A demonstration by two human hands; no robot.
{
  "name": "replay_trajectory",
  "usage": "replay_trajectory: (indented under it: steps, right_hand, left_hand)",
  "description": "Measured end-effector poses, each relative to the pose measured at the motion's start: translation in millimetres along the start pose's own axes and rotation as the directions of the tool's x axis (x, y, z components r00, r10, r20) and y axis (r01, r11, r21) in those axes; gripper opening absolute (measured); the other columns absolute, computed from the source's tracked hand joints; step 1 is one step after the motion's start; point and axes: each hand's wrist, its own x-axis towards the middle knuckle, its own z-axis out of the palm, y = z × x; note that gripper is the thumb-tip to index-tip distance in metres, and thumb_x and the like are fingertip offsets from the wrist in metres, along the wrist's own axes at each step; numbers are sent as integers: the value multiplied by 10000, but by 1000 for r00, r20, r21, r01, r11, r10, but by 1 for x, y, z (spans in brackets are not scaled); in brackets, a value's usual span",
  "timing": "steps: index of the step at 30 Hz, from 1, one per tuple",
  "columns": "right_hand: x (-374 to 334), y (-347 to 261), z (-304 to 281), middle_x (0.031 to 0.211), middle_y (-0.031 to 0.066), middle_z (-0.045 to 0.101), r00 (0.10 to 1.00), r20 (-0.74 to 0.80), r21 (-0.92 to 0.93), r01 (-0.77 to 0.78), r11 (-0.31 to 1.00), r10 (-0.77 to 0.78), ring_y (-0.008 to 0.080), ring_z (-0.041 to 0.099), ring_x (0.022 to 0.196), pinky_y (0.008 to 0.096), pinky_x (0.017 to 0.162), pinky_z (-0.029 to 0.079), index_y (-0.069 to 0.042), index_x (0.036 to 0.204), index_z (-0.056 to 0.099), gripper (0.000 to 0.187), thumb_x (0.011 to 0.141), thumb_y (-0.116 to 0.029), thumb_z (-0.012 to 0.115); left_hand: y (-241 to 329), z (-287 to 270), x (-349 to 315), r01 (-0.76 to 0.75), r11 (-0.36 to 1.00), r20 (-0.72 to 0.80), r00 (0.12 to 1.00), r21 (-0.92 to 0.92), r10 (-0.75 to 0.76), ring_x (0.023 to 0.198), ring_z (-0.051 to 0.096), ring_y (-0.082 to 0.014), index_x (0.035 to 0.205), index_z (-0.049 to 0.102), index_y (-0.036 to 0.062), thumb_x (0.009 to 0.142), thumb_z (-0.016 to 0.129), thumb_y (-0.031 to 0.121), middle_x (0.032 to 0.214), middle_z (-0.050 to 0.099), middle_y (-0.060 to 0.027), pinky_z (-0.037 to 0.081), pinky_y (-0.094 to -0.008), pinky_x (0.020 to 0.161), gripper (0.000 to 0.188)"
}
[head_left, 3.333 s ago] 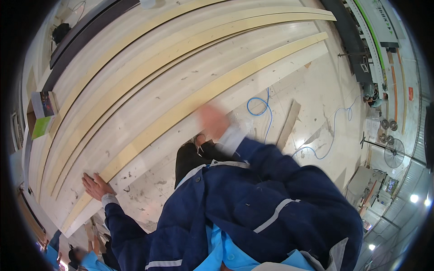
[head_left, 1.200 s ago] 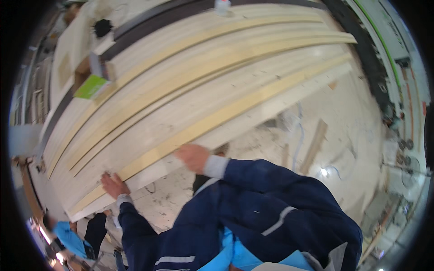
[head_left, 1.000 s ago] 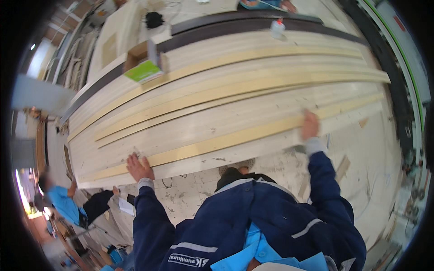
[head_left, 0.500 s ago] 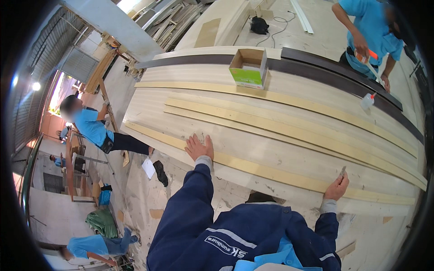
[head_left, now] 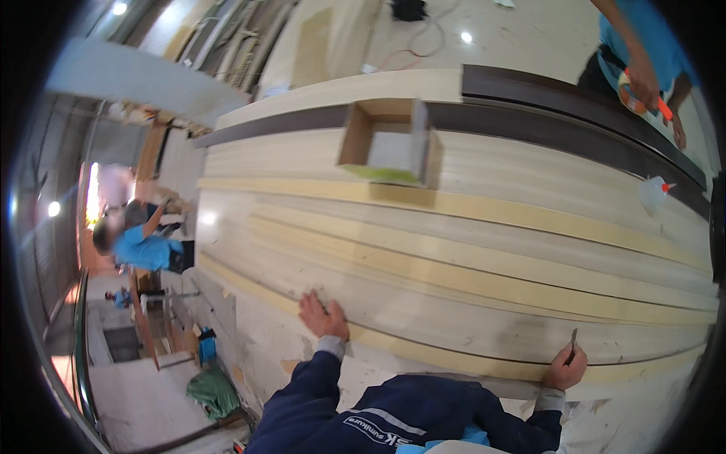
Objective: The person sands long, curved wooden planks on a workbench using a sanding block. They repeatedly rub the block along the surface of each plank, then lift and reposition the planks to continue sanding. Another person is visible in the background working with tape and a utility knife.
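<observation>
- The left hand (head_left: 324, 316) lies with the back up, its fingers spread and pointing away from the body.
- The left forearm (head_left: 308, 390) reaches forward, slightly bent at the wrist.
- The right hand (head_left: 565, 368) is well apart from the left hand, its fingers curled closed.
- The right forearm (head_left: 546, 422) stretches forward from the lower edge.
</observation>
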Motion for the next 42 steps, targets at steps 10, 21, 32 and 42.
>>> replay_trajectory:
  steps: [10,21,32,42]
  right_hand:
    - [10,-7,-2,800,151,615,1000,13,19,-25,1000,25,353,581,743,441,676,453,-28,902,630,104,863,-123,625]
    - [20,-15,-8,769,159,600,999,-4,-16,-48,999,48,349,579,701,429,646,453,-36,868,617,81,800,-68,644]
    - [27,-20,-13,750,142,611,997,-13,-18,-73,997,73,345,580,690,434,631,445,-52,860,608,96,778,-73,653]
    - [23,-16,-10,736,139,599,999,-20,-26,-46,999,45,349,575,676,442,609,441,-65,843,611,74,785,-93,647]
  left_hand:
    - [294,-14,33,-804,225,48,238,-551,970,1252,476,-393,1285,539,-14,880,615,314,1360,515,-214,326,-496,1082,527]
    - [532,59,35,-970,97,13,97,-224,995,1473,178,-328,1474,319,8,904,512,543,1554,281,-194,51,-478,1203,805]
    - [546,52,88,-938,228,-158,274,-261,949,1236,467,-259,1326,549,203,760,776,312,1281,558,-22,317,-417,1073,620]
    - [540,60,88,-981,138,-213,166,-139,963,1255,443,-280,1326,560,301,805,732,286,1311,525,-53,309,-448,1069,549]
